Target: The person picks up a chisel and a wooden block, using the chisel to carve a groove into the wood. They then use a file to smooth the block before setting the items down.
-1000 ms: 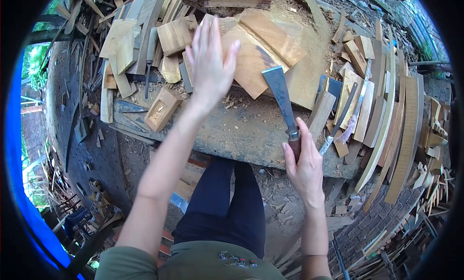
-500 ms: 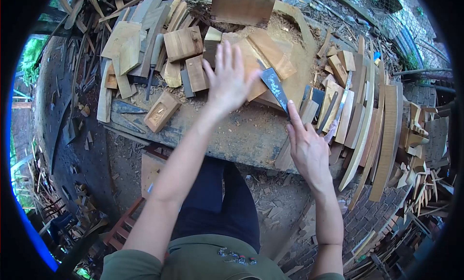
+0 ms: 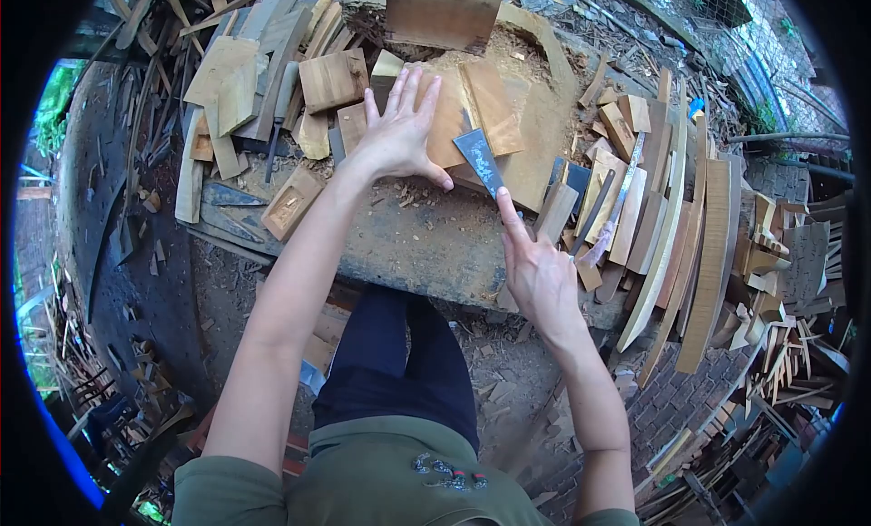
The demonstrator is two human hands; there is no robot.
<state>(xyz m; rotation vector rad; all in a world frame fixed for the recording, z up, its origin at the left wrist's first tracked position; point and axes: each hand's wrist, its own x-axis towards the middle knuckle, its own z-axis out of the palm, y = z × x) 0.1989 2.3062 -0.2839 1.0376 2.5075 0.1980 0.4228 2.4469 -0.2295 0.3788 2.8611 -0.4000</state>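
Observation:
My right hand (image 3: pixel 543 281) is closed round the handle of a broad, flat chisel (image 3: pixel 480 166), index finger stretched along it. The chisel's wide dark blade points away and leftward, its tip over a wooden block (image 3: pixel 449 122); whether it touches cannot be made out. My left hand (image 3: pixel 396 137), fingers spread, lies at the left side of that block, thumb toward the chisel. A flat reddish board (image 3: pixel 494 108) with a pale strip along its edge rests behind the blade. To the left are a brown block (image 3: pixel 334 79) and a smaller block with a carved hollow (image 3: pixel 292 204).
The worn workbench (image 3: pixel 417 245) carries sawdust and chips. Long curved wood strips (image 3: pixel 712 254) line its right side, beside a thin saw-like blade (image 3: pixel 626 195). Pale offcuts (image 3: pixel 227 77) are stacked at left. A large timber block (image 3: pixel 442 16) stands at the back.
My left hand has come down onto the block, its blur gone. My right hand has moved the chisel left and slightly down in view. The whole view has shifted a little.

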